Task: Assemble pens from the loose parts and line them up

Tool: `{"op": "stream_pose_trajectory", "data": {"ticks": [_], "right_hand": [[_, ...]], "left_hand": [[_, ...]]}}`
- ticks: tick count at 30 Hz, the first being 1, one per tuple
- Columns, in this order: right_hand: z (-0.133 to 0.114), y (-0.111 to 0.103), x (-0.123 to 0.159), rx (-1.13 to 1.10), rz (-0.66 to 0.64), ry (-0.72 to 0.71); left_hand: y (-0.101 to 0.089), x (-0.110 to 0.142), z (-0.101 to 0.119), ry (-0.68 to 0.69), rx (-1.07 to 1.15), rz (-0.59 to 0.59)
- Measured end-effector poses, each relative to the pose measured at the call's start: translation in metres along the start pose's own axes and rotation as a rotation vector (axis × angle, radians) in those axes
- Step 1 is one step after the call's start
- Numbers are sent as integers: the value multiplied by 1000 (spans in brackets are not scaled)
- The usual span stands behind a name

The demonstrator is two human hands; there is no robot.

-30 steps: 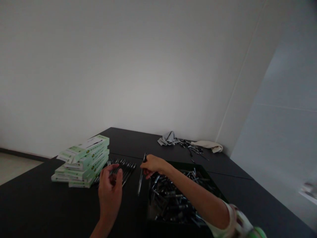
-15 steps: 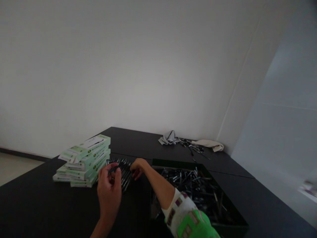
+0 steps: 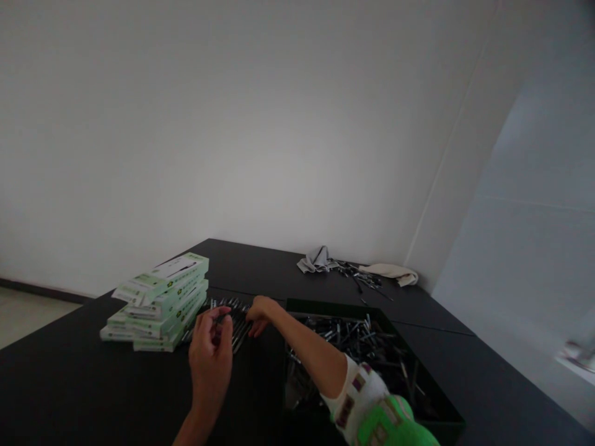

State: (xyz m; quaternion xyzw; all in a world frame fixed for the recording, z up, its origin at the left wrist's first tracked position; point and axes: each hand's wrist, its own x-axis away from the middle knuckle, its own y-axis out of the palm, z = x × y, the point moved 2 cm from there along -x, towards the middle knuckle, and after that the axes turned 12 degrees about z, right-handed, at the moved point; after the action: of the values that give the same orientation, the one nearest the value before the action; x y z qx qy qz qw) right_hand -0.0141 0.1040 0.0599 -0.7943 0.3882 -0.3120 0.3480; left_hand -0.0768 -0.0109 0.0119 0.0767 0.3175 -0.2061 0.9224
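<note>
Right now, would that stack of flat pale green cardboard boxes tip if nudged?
Probably it would slide more than topple: the stack of flat pale green cardboard boxes lies in skewed layers on the black tabletop, upper boxes overhanging. They look fairly light, so a nudge would likely shift the top ones first.

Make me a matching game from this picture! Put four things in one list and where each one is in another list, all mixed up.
Things:
1. Stack of pale green cardboard boxes
2. Open black tray
3. Crumpled grey cloth
4. Bare right hand

Places:
A. At the right end of a row of dark pens
B. Filled with loose pens
C. At the far table edge, by the wall
D. On the left side of the black table

Pairs: 1-D, 2-B, 3-C, 4-A
</note>
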Motion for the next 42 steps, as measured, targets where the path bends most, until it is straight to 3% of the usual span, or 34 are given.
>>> {"op": "stream_pose_trajectory", "data": {"ticks": [4, 9, 13, 17, 21, 25, 32, 42], "right_hand": [[1, -17, 35, 133, 125, -120], [19, -56, 111, 154, 327, -307], [57, -89, 163, 87, 420, -336], [117, -106, 188, 3, 475, -268], [171, -109, 198, -44, 494, -180], [200, -107, 203, -24, 488, -146], [213, -103, 196, 89, 421, -172], [212, -98, 173, 184, 377, -162]], "left_hand": [[2, 1, 2, 9, 36, -73], [3, 5, 2, -32, 84, -134], [3, 9, 2, -58, 117, -156], [5, 11, 3, -67, 110, -200], [8, 15, 2, -70, 95, -251], [12, 18, 1, -71, 83, -296], [15, 20, -4, -76, 74, -332], [18, 19, -4, -80, 48, -356]]}}
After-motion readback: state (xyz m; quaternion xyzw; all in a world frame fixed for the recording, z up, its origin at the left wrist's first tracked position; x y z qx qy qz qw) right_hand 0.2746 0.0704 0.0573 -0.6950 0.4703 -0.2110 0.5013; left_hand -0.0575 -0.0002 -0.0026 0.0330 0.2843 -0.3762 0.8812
